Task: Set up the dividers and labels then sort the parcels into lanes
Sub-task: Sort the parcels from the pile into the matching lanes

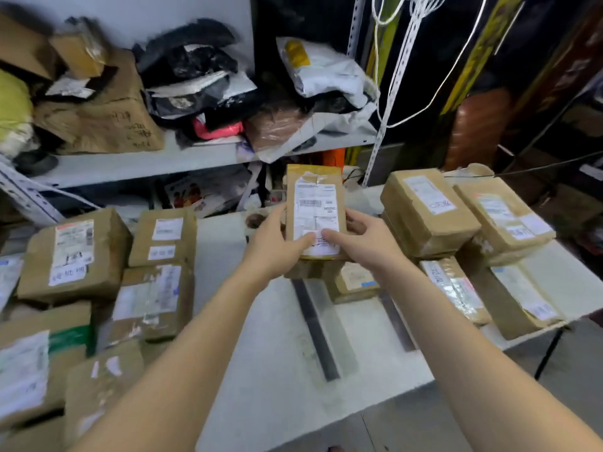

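Observation:
A brown cardboard parcel [315, 203] with a white shipping label is held above the middle of the white table [270, 347]. My left hand [274, 246] grips its left edge, thumb on the label. My right hand [362, 239] grips its right edge, thumb also on the label. Two dark divider strips lie on the table: one [316, 331] below the held parcel, another [396, 321] further right. A small parcel [354, 280] lies between the strips. Stacked labelled parcels [427, 210] fill the right side. Another pile of parcels [75, 256] covers the left side.
A grey metal shelf [137, 163] behind the table holds boxes, black and white mailer bags [323, 66] and a brown paper bag. White cords [401, 57] hang at the upper right. The table's near edge drops to the floor [489, 419] at the lower right.

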`<state>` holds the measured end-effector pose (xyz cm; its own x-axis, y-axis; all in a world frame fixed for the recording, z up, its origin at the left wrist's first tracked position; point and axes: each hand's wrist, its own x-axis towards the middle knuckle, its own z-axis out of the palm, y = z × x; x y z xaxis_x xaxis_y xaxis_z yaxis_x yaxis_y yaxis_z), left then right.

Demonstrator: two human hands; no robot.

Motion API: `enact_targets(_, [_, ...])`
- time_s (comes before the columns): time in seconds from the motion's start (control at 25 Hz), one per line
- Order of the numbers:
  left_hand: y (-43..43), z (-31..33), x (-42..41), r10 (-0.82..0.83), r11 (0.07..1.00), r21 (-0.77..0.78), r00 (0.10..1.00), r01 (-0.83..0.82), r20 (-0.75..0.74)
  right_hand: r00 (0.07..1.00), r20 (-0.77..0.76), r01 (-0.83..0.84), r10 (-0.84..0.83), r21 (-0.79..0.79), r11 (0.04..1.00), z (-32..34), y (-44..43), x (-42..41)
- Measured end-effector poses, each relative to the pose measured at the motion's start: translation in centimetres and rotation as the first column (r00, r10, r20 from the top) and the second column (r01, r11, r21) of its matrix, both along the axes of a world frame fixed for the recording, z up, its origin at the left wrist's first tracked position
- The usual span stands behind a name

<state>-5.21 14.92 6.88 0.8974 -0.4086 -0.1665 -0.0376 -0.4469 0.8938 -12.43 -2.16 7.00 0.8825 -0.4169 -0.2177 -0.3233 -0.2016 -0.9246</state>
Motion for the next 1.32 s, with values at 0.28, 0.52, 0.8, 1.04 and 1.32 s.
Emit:
enact_targets(0.28, [-10.6,-2.9,-6.9,0.084,0.993,-0.074,0.988,-0.094,-0.127,0.996,-0.009,-0.088,0.088,-0.034,0.996,-3.2,-10.7,-4.4])
enact_targets(0.52, [-13.5,-5.9,-7.0,0.124,0.992,0.037,0.984,-0.12,-0.131,0.974,-0.109,-0.208,0.198,-0.085,0.975,-6.9,-13.0,-3.6])
enact_targets(0.8, [-14.8,-9.0,-6.5,0.185,0.982,0.068,0.972,-0.177,-0.147,0.952,-0.249,-0.229,0.179,-0.189,0.955,-10.0,-13.3,-2.5])
enact_targets(1.04, [-15.4,-10.3,-6.5,0.195,0.977,0.105,0.974,-0.183,-0.116,0.953,-0.264,-0.194,0.147,-0.161,0.968,-11.1,-13.9,-2.7])
enact_targets(1.32, [-14.5,-10.0,-7.4,0.137,0.988,0.086,0.988,-0.13,-0.074,0.966,-0.249,-0.146,0.07,-0.301,0.942,-10.5,-13.2,-2.8])
